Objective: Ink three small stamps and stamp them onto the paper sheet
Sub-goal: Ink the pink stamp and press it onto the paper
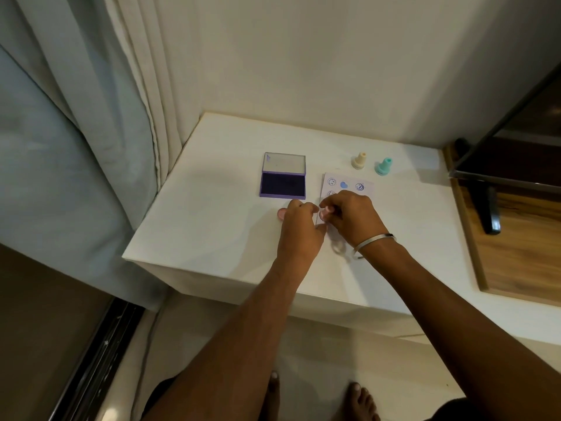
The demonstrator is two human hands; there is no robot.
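An open purple ink pad point(283, 184) lies on the white table point(212, 208), its clear lid folded back. To its right is the paper sheet point(349, 180), printed with smiley faces and a blue heart. A cream stamp point(359, 161) and a teal stamp point(384, 166) stand behind the sheet. My right hand point(352, 218) pinches a small pink stamp point(325, 212) over the sheet's left edge. My left hand point(299, 229) is curled with its fingertips at that stamp; whether it grips is hidden. A pink round piece point(281, 214) shows beside its thumb.
A curtain point(91, 132) hangs at the left and a wall runs behind the table. A dark screen point(516, 141) and a black remote point(490, 211) sit on a wooden board point(522, 253) at the right. The table's front edge is close to my forearms.
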